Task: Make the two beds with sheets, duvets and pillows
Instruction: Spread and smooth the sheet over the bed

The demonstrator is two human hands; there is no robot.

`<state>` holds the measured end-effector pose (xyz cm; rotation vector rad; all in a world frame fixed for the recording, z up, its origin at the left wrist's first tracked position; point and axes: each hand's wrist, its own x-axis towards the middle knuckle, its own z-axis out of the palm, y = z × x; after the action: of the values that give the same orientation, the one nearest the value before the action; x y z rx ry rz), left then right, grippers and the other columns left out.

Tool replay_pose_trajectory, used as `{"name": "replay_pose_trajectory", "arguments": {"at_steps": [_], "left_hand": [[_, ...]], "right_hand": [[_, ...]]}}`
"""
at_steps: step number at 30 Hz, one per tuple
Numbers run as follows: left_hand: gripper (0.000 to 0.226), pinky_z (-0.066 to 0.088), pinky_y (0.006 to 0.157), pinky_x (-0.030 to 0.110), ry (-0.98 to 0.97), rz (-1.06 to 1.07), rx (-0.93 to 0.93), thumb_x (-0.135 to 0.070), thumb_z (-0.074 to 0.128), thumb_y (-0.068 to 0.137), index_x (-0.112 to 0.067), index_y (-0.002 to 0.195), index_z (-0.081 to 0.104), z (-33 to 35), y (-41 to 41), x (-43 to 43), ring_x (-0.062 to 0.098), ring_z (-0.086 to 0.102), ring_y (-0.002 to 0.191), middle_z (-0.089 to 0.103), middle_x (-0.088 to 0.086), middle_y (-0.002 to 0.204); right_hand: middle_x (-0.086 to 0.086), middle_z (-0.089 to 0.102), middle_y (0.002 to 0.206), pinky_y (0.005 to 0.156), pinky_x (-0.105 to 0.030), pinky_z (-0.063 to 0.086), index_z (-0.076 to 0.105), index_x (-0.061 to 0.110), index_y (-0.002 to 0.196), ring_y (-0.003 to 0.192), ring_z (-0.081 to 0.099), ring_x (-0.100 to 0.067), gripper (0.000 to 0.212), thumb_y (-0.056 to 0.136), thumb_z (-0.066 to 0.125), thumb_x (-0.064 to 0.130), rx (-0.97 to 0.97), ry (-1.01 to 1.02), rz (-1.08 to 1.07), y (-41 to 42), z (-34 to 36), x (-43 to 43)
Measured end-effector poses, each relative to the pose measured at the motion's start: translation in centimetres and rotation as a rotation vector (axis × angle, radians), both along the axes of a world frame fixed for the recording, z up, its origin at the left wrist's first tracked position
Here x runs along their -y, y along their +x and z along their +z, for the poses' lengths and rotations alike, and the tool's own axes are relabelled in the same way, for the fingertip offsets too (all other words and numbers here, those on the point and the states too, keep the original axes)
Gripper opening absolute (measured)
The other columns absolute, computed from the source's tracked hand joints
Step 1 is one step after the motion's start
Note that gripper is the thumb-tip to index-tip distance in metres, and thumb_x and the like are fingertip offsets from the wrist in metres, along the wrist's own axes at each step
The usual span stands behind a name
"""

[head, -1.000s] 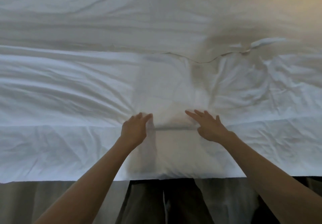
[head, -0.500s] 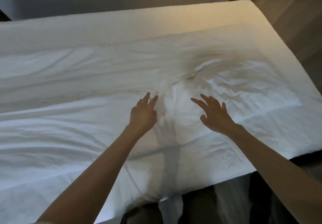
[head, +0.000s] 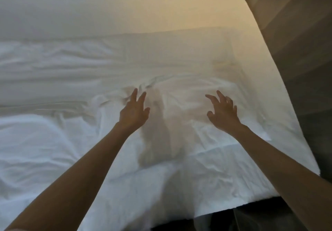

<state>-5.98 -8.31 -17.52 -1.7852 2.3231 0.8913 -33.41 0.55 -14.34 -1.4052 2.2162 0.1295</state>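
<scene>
White crumpled sheet (head: pixel 53 141) fills most of the head view, spread over a white mattress (head: pixel 161 15) whose smooth far strip shows in the upper frame. Left hand (head: pixel 133 113) at centre, fingers (head: pixel 133 94) straight and spread, holding nothing. Right hand (head: pixel 223 115) right of centre, fingers (head: pixel 220 95) splayed, slightly bent, empty. Contact with the fabric: cannot tell. Arm shadows fall on sheet between hands. Brown wall panel (head: pixel 287 33), upper right.
</scene>
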Motion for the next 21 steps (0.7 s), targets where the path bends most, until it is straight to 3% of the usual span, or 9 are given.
{"name": "replay_pose_trajectory", "arguments": {"at_steps": [7,10,12,14,16,18,21], "left_hand": [[0.086,0.046,0.094,0.047,0.084,0.085,0.088,-0.058,0.054,0.09,-0.03,0.155,0.006,-5.4,-8.9,2.9,0.034,0.04,0.135,-0.016,0.001,0.162],[0.101,0.041,0.1,0.049,0.125,0.091,0.155,-0.068,0.06,0.08,-0.032,0.154,0.001,-7.6,-10.3,3.9,0.036,0.041,0.134,0.009,0.008,0.161],[0.104,0.043,0.096,0.048,0.107,0.095,0.181,-0.07,0.064,0.075,-0.029,0.153,0.008,-8.8,-10.9,4.3,0.037,0.049,0.126,0.031,0.012,0.148],[0.094,0.044,0.092,0.048,0.075,0.105,0.203,-0.067,0.066,0.075,-0.026,0.149,0.023,-9.6,-11.4,4.4,0.039,0.053,0.119,0.04,0.012,0.137],[0.073,0.045,0.087,0.045,0.068,0.116,0.201,-0.059,0.065,0.081,-0.021,0.139,0.039,-10.0,-11.9,4.6,0.039,0.056,0.113,0.049,0.013,0.13],[0.049,0.043,0.077,0.038,0.027,0.113,0.184,-0.05,0.06,0.089,-0.016,0.123,0.052,-9.7,-12.4,4.7,0.037,0.059,0.105,0.06,0.015,0.119],[0.029,0.038,0.069,0.034,-0.15,0.105,0.11,-0.043,0.051,0.096,-0.016,0.107,0.058,-7.9,-13.6,4.3,0.035,0.061,0.096,0.065,0.013,0.106]], "right_hand": [[-0.013,0.0,0.162,0.116,-0.055,0.015,0.012,0.034,0.153,0.146,0.006,-0.039,0.07,0.096,0.052,0.044,0.018,0.018,-0.163,-12.2,-6.8,2.8],[-0.015,0.001,0.161,0.115,-0.054,0.015,0.002,0.032,0.154,0.145,0.009,-0.041,0.086,0.091,0.055,0.055,0.053,0.036,-0.259,-15.2,-10.1,3.4],[-0.017,0.012,0.159,0.114,-0.055,0.015,0.0,0.026,0.155,0.143,0.018,-0.041,0.099,0.084,0.058,0.063,0.055,0.026,-0.347,-16.4,-11.9,3.6],[-0.019,0.028,0.152,0.113,-0.055,0.019,0.012,0.015,0.152,0.138,0.029,-0.039,0.102,0.079,0.062,0.066,0.052,-0.024,-0.419,-17.1,-13.2,3.6],[-0.02,0.045,0.14,0.107,-0.052,0.032,0.029,0.005,0.142,0.129,0.043,-0.039,0.089,0.082,0.061,0.063,0.077,-0.074,-0.427,-17.6,-13.7,3.7],[-0.021,0.058,0.125,0.092,-0.045,0.041,0.035,0.005,0.133,0.114,0.056,-0.04,0.071,0.09,0.055,0.057,0.086,-0.14,-0.379,-17.7,-13.4,3.5],[-0.024,0.064,0.103,0.069,-0.04,0.036,0.04,0.007,0.124,0.094,0.061,-0.044,0.051,0.097,0.046,0.05,-0.047,-0.358,-0.268,-18.8,-11.1,2.2]]}}
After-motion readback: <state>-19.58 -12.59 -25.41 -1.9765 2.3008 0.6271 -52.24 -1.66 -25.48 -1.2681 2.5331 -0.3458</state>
